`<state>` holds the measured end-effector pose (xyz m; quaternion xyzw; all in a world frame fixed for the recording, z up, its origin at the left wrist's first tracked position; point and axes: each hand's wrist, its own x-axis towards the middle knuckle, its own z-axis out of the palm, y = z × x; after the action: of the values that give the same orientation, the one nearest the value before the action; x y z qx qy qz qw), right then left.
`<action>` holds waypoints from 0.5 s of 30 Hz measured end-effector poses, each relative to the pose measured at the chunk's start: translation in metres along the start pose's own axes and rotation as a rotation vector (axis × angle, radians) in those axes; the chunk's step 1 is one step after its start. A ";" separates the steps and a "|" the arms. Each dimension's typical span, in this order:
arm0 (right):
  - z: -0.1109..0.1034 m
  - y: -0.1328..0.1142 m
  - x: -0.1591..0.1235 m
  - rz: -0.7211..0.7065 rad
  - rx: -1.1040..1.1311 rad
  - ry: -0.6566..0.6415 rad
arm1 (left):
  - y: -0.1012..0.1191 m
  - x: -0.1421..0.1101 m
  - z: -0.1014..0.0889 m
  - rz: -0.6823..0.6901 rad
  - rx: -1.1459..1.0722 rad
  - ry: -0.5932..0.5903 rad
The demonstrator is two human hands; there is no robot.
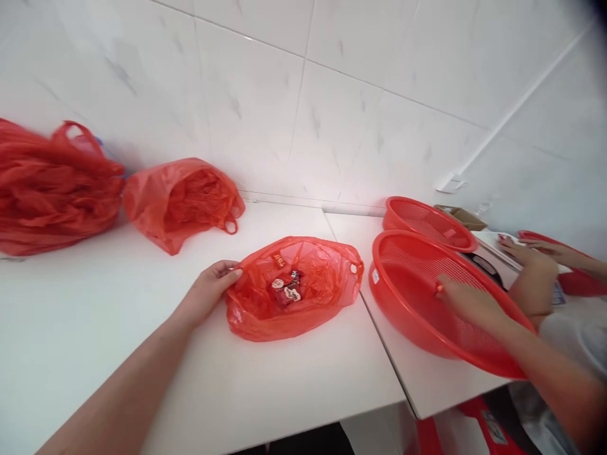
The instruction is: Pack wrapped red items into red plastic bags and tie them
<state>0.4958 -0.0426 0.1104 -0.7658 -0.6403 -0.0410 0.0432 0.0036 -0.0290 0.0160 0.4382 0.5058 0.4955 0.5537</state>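
My left hand (pixel 213 285) pinches the left rim of a red plastic bag (pixel 265 325), which lies opened wide on the white table. Inside the bag sit several small wrapped candies (pixel 288 289) with dark red and printed wrappers. To the right, my right hand (pixel 462 300) reaches into a large red mesh basket (pixel 403 309). Its fingers are closed on a small red wrapped piece (pixel 439 289), mostly covered by them. The basket's floor beneath my forearm is partly hidden.
A crumpled red bag (pixel 184 199) and a big heap of red bags (pixel 52 189) lie by the tiled wall. Behind the basket stands another red basket (pixel 427 218), beside a dark-topped device (pixel 484 265). At far right, a co-worker's arms (pixel 535 272) reach over white items.
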 end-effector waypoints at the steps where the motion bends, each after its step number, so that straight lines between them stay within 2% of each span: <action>1: -0.009 -0.007 0.002 -0.021 -0.015 0.044 | 0.000 0.000 0.001 0.007 -0.008 0.003; 3: -0.026 -0.032 -0.004 -0.044 -0.014 0.210 | 0.001 -0.001 0.002 0.016 -0.018 0.013; 6: -0.045 -0.096 -0.029 -0.148 0.178 0.333 | 0.000 -0.001 0.003 0.038 -0.030 0.040; 8: -0.046 -0.143 -0.045 -0.297 0.278 0.260 | 0.000 -0.001 0.004 0.063 -0.024 0.068; 11: -0.027 -0.200 -0.049 -0.502 0.329 0.026 | -0.003 0.000 0.005 0.108 0.018 0.111; 13: -0.006 -0.223 -0.042 -0.561 0.287 -0.114 | -0.004 0.001 0.004 0.136 0.062 0.119; 15: 0.016 -0.235 -0.034 -0.590 0.246 -0.166 | -0.005 0.001 0.003 0.155 0.107 0.114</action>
<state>0.2584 -0.0324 0.0942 -0.5369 -0.8361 0.0885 0.0693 0.0072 -0.0286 0.0109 0.4759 0.5269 0.5333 0.4600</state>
